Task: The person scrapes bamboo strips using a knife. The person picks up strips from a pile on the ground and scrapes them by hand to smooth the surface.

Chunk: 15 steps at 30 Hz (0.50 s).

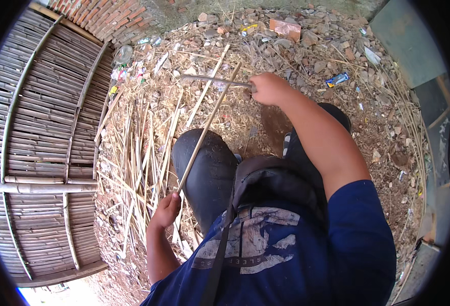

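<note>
My left hand (167, 210) is closed around the lower end of a long bamboo strip (204, 131). The strip slants up and away over my left knee (203, 153). In my right hand (269, 88), raised beyond my knees, is the handle of a long knife (197, 78) with a dark, narrow blade. Its blade points left and crosses the strip near the far end; whether the two touch, I cannot tell. Another pale bamboo strip (200, 99) lies on the ground just beyond my left knee.
Many split bamboo strips (144, 148) lie to my left, beside a bamboo slat wall (41, 117). Stones, shavings and litter cover the ground ahead, with a blue wrapper (336, 79) and a brick-red slab (285, 29). Grey-green panels (407, 43) stand at the right.
</note>
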Tool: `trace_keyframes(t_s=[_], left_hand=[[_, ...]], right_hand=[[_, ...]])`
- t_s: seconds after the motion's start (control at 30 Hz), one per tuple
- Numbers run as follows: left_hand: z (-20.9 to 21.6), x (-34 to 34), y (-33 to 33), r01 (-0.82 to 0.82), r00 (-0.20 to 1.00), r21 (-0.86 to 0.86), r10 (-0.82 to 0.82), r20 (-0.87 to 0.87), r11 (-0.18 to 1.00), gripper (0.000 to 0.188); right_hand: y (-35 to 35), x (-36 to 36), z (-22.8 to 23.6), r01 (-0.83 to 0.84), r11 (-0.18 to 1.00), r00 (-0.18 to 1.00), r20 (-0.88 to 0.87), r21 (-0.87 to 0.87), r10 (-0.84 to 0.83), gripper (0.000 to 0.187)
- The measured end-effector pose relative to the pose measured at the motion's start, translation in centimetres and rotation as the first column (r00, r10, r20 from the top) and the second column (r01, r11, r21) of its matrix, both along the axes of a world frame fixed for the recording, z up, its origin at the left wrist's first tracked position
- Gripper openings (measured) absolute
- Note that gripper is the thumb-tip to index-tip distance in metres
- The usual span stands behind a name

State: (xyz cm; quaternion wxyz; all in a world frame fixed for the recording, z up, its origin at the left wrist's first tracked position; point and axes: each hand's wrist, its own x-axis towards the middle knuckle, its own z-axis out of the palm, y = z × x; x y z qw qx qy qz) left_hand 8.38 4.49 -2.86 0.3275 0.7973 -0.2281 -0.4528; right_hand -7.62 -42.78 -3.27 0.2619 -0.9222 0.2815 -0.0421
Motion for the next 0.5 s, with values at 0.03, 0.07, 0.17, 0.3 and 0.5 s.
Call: trace_keyframes(t_s=[0.03, 0.07, 0.17, 0.3, 0.5], left_hand=[[-0.1, -0.3, 0.2, 0.012, 0.999, 0.004, -0.012, 0.038, 1.0, 0.044], [-0.2, -0.6, 0.4, 0.023, 0.997, 0.009, -0.024, 0.075, 1.0, 0.044], [-0.4, -0.1, -1.1, 0.084, 0.957, 0.059, -0.097, 0.273, 0.995, 0.047], [-1.1, 0.7, 0.1, 0.046, 0.981, 0.016, -0.048, 0.189, 0.999, 0.043], [-0.8, -0.3, -0.8, 0.132, 0.933, 0.094, -0.155, 0.324, 0.987, 0.049]], right_hand=[[0.7, -0.1, 0.3, -0.048, 0.999, 0.998, -0.036, -0.005, 0.048, 0.026], [0.8, -0.1, -0.1, -0.077, 0.997, 0.996, -0.045, -0.029, 0.075, 0.027], [-2.2, -0.2, -4.2, 0.0, 1.0, 0.999, 0.04, -0.004, 0.001, 0.027], [-2.3, 0.3, -2.9, 0.073, 0.997, 0.995, 0.077, -0.04, -0.07, 0.027], [-2.5, -0.9, -3.9, 0.053, 0.998, 0.997, 0.06, -0.031, -0.051, 0.025]])
